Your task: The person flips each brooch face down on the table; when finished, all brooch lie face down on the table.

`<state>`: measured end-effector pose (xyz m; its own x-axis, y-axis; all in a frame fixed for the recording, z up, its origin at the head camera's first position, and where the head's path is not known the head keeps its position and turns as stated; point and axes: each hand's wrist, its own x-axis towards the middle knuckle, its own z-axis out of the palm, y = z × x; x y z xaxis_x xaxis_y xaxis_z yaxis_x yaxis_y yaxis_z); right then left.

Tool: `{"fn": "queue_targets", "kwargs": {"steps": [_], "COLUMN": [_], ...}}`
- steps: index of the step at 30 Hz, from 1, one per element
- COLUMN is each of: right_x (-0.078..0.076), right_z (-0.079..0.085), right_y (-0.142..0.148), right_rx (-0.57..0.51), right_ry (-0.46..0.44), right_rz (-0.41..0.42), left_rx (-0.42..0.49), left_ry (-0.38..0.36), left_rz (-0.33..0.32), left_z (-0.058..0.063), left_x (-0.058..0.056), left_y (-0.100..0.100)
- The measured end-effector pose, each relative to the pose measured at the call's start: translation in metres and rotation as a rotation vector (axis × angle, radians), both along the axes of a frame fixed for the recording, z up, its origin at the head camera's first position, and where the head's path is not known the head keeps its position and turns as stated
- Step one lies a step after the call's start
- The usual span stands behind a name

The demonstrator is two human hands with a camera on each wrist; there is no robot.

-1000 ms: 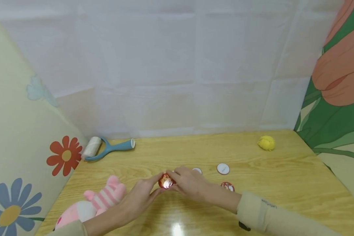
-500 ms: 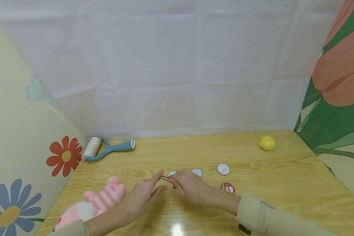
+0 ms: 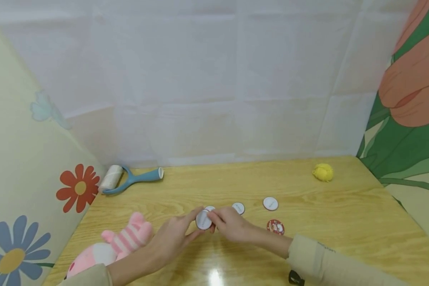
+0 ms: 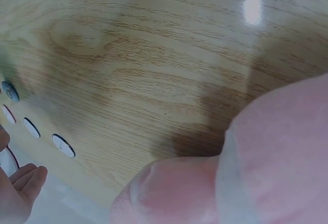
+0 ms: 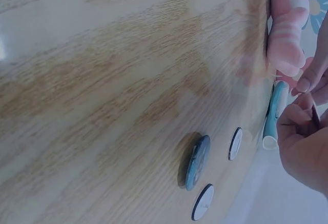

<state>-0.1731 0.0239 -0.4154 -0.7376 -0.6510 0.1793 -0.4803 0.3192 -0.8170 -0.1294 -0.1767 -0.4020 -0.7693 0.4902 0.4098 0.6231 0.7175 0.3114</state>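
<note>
In the head view my left hand (image 3: 173, 234) holds a round disc (image 3: 203, 221) at its left edge between thumb and index finger. My right hand (image 3: 233, 225) pinches the same disc at its right side. The disc is tilted up, with its white, printed face toward the head camera. Just behind it another white disc (image 3: 209, 208) lies partly hidden. Two more white discs, one nearer (image 3: 238, 208) and one farther right (image 3: 270, 203), lie flat on the wooden table. A red patterned disc (image 3: 275, 227) rests just beyond my right forearm.
A pink striped plush toy (image 3: 128, 240) lies beside my left forearm. Toward the back left is a blue-handled lint roller (image 3: 132, 180). A yellow fuzzy ball (image 3: 323, 172) sits at the back right. A white sheet (image 3: 214, 79) hangs behind the table (image 3: 343, 222).
The disc in my hands has turned over: its shiny red face showed at first, then its thin edge, and now its white face. My hands have stayed in nearly the same place.
</note>
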Motion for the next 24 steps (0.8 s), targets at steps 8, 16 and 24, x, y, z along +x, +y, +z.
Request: {"fn": "queue_targets", "kwargs": {"steps": [8,16,24], "right_x": [0.000,0.000,-0.002], "right_z": [-0.003,-0.009,-0.021], "right_y": [0.000,0.003,0.000], "right_rx": [-0.016,0.246,0.335], "right_ry": [0.043,0.344,0.492], "right_rz": [0.002,0.139,0.153], "left_rx": [-0.023,-0.063,-0.181], "left_ry": [-0.038,-0.202,-0.188], "left_rz": [-0.028,-0.048,-0.029], "left_z": [-0.001,-0.004,-0.013], "left_x": [-0.002,-0.005,-0.008], "left_y": [0.000,-0.002,0.001]}}
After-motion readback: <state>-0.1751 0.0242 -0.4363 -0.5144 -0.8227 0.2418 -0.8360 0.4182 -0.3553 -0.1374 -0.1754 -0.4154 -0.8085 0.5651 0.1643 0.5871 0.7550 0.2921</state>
